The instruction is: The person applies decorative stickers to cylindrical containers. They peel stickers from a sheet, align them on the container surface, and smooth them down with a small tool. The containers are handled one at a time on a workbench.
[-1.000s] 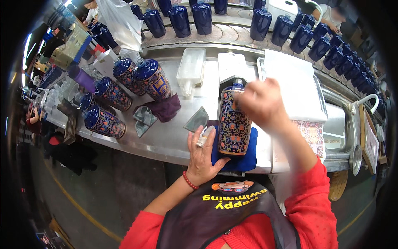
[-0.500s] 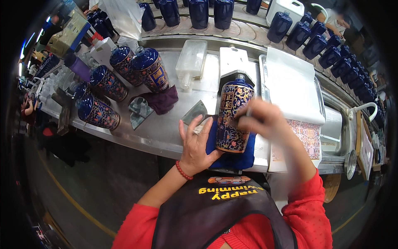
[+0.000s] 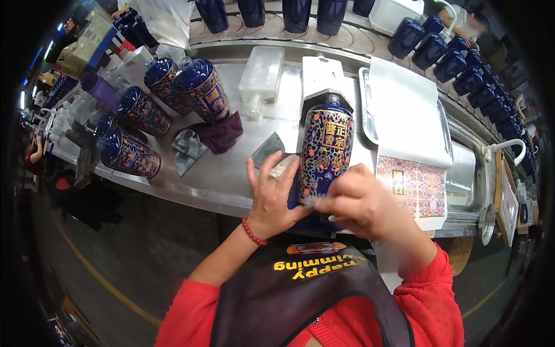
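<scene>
A dark blue bottle [image 3: 325, 156] with a gold and floral pattern lies tilted on a blue cloth [image 3: 318, 223], its neck pointing away from me. My left hand [image 3: 273, 196] is beside its lower left side, fingers spread and thumb close to the base; one finger has a white wrapping. At the bottle's lower right, my right hand [image 3: 361, 202] is closed, its fingertips at the base. A small greyish thing shows at those fingertips, too blurred to name. Just beyond my left fingers lies a grey-green flat piece [image 3: 267, 147].
Patterned bottles [image 3: 202, 89] stand at the left near a purple cloth [image 3: 219, 133]. A clear bottle [image 3: 261, 75] lies behind. On the right are a patterned printed sheet [image 3: 413, 185] and white paper [image 3: 404, 110] over a tray. Plain blue bottles [image 3: 430, 49] line the far conveyor.
My right hand has moved down from the bottle's middle to its base, uncovering more of the pattern. The bottle has turned, showing a wider gold panel. My left hand stays beside it.
</scene>
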A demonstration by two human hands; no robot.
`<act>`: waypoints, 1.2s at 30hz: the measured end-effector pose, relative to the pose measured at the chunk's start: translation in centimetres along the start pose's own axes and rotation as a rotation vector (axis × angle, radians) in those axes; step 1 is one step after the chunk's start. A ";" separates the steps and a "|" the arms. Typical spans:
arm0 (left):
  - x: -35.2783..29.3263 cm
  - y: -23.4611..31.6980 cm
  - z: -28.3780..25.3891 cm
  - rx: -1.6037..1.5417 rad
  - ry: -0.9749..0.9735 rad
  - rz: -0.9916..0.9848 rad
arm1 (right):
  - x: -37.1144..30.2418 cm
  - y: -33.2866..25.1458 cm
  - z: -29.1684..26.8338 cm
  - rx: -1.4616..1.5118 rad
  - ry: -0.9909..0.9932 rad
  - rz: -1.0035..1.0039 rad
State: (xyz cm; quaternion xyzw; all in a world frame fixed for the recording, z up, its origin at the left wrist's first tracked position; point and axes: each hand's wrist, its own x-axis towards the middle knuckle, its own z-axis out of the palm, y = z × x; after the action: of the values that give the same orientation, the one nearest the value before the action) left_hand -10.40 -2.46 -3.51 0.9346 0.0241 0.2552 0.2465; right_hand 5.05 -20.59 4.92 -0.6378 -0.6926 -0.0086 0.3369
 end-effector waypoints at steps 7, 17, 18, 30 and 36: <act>0.7 1.1 -1.4 0.119 -0.006 0.051 | 1.0 1.6 -0.2 -0.402 0.335 0.078; 1.1 1.3 -1.4 0.132 0.027 0.099 | 3.1 0.7 -0.7 -0.299 0.147 -0.160; 1.1 1.3 -1.2 0.114 0.038 0.097 | 3.5 -0.6 -1.3 -0.022 -0.042 -0.058; 0.4 0.9 -0.8 0.032 -0.007 0.032 | 2.9 3.0 -1.2 -0.146 0.179 0.186; 0.0 0.6 -0.6 0.017 -0.041 0.004 | 1.4 3.1 -0.6 0.148 0.144 0.256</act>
State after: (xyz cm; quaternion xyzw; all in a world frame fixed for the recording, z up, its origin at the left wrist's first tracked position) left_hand -10.75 -2.73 -2.78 0.9418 0.0192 0.2364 0.2384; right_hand 8.14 -19.03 4.81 -0.6922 -0.5783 0.0396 0.4299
